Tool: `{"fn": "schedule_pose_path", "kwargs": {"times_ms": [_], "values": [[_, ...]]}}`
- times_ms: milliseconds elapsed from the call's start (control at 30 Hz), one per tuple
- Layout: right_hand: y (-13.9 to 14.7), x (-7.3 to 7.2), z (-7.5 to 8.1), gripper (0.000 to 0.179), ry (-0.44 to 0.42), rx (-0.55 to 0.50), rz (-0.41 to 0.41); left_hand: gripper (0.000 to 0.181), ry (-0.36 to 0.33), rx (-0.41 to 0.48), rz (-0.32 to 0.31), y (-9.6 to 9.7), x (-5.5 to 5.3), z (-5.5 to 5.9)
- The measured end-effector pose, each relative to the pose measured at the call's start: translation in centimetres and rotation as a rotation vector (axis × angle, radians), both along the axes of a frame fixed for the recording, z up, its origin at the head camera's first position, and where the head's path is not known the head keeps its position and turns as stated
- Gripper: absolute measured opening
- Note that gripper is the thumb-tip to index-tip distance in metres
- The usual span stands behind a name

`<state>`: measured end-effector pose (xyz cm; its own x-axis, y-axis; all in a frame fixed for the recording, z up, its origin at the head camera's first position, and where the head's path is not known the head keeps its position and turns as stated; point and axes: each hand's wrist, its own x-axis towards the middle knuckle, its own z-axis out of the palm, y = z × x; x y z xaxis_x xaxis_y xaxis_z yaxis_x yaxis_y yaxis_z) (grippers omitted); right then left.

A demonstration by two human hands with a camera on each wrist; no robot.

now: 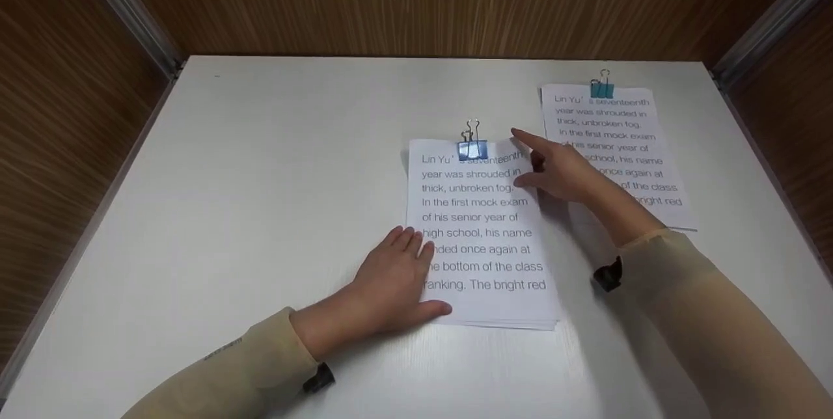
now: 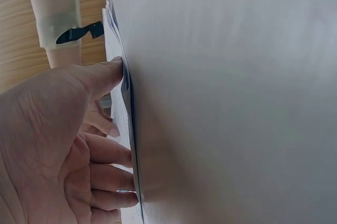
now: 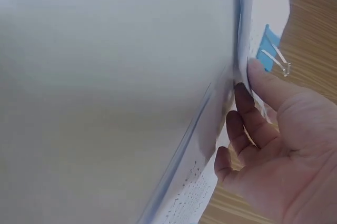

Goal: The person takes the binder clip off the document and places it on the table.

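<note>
The nearer stack of printed sheets (image 1: 481, 305) lies on the table with a blue binder clip (image 1: 472, 150) on its top edge. My left hand (image 1: 397, 279) rests along its lower left edge, thumb near the bottom and fingers fairly straight. At the upper right edge is my right hand (image 1: 559, 168), its index finger extended past the corner. In the right wrist view, the thumb (image 3: 266, 84) lies on top of the sheets and curled fingers come in at the edge, pinching it. The paper bends up slightly there.
Behind my right hand lies a second printed stack (image 1: 612, 120) with a teal binder clip (image 1: 602, 90), partly covered by the hand and forearm. Wood-grain panels (image 1: 416, 2) enclose the white table (image 1: 260, 178) at the back and sides.
</note>
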<state>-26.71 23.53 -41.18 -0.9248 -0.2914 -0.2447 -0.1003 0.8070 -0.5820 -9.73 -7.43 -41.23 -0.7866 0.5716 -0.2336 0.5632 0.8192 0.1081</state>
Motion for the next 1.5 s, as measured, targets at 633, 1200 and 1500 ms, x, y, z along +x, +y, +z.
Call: {"fn": "schedule_pose_path", "kwargs": {"times_ms": [633, 1200, 1500], "values": [[0.8, 1.9, -0.7, 0.054, -0.153, -0.44, -0.186, 0.097, 0.015, 0.036, -0.001, 0.1, 0.4, -0.2], [0.2, 3.4, 0.3, 0.049, -0.109, -0.699, -0.287, 0.081, 0.085, 0.07, -0.045, -0.3, -1.0, 0.5], [0.6, 5.6, 1.0, 0.048, -0.06, -0.68, -0.257, 0.058, 0.209, 0.526, 0.095, -1.6, -5.9, 3.6]]}}
